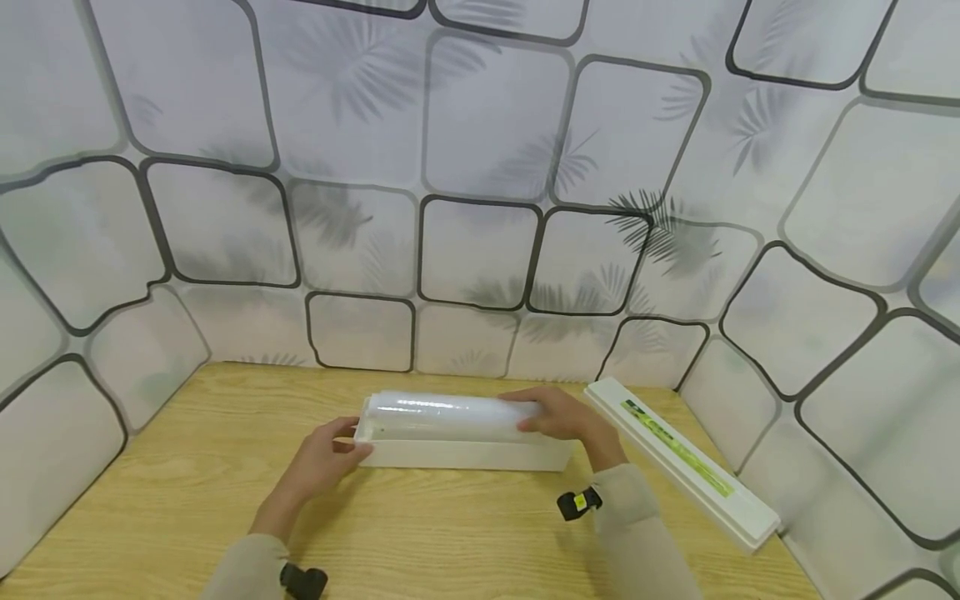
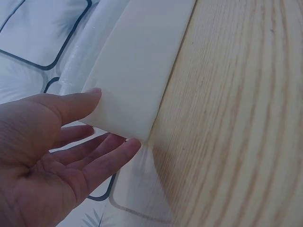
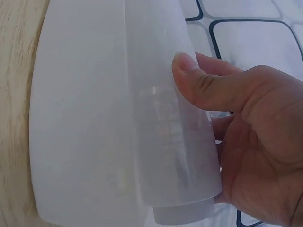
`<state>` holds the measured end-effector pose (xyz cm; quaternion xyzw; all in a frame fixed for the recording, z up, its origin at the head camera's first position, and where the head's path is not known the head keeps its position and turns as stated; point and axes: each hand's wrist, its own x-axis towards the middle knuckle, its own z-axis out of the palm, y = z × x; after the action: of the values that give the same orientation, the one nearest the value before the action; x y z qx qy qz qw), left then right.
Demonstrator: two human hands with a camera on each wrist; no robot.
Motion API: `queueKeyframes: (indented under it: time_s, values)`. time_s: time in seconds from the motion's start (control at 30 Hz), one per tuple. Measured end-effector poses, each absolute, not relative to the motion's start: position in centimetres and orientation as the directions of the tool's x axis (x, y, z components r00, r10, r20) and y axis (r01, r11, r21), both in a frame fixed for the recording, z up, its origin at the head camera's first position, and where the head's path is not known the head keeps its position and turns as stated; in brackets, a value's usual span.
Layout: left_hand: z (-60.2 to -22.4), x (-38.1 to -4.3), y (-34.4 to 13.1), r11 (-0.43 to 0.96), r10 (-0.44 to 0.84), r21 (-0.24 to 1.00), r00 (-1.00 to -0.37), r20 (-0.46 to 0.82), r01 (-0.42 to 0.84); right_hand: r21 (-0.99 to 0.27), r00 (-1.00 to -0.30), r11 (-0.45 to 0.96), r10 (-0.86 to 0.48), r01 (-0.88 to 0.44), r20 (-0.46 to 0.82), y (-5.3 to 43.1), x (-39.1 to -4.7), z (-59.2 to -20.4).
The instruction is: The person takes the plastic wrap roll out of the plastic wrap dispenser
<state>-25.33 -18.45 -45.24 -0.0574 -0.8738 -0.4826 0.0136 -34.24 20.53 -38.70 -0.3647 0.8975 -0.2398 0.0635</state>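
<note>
A roll of clear plastic wrap (image 1: 450, 414) lies along the top of a long white box (image 1: 465, 455) in the middle of the table. My right hand (image 1: 551, 414) grips the roll's right end, thumb on the near side and fingers curled behind it. In the right wrist view, the core (image 3: 184, 213) pokes out past the film. At the left end of the box, my left hand (image 1: 326, 457) holds the corner. Its thumb (image 2: 90, 101) presses on the front wall, and the fingertips (image 2: 130, 146) sit against the end.
To the right, a long white lid (image 1: 678, 462) with a green and yellow label lies at an angle on the wooden table (image 1: 420, 533). Patterned fabric walls (image 1: 480, 250) enclose the table at the back and both sides.
</note>
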Motion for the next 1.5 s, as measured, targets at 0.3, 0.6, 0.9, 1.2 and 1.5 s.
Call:
queueKeyframes:
  time_s: [0.3, 0.6, 0.9, 1.2, 1.5]
  values:
    - [-45.3, -25.4, -18.4, 0.539, 0.081, 0.835, -0.994, 0.072, 0.105, -0.448, -0.767, 0.658, -0.633, -0.605, 0.106, 22.3, -33.4, -37.9]
    - [-45.3, -25.4, -18.4, 0.523, 0.086, 0.846, -0.994, 0.068, 0.103, -0.401, -0.76, 0.655, -0.619, -0.64, 0.2, 23.9, -32.6, -37.3]
    - [-45.1, -25.3, -18.4, 0.52, 0.085, 0.848, -0.994, 0.069, 0.103, -0.391, -0.769, 0.663, -0.566, -0.638, 0.296, 25.8, -31.8, -37.7]
    - [-45.1, -25.3, -18.5, 0.531, 0.084, 0.841, -0.994, 0.07, 0.104, -0.389, -0.811, 0.713, -0.501, -0.584, 0.301, 27.7, -31.3, -38.0]
    - [-45.5, -25.4, -18.6, 0.513, 0.085, 0.853, -0.994, 0.064, 0.099, -0.391, -0.853, 0.759, -0.438, -0.52, 0.285, 29.1, -30.3, -38.2]
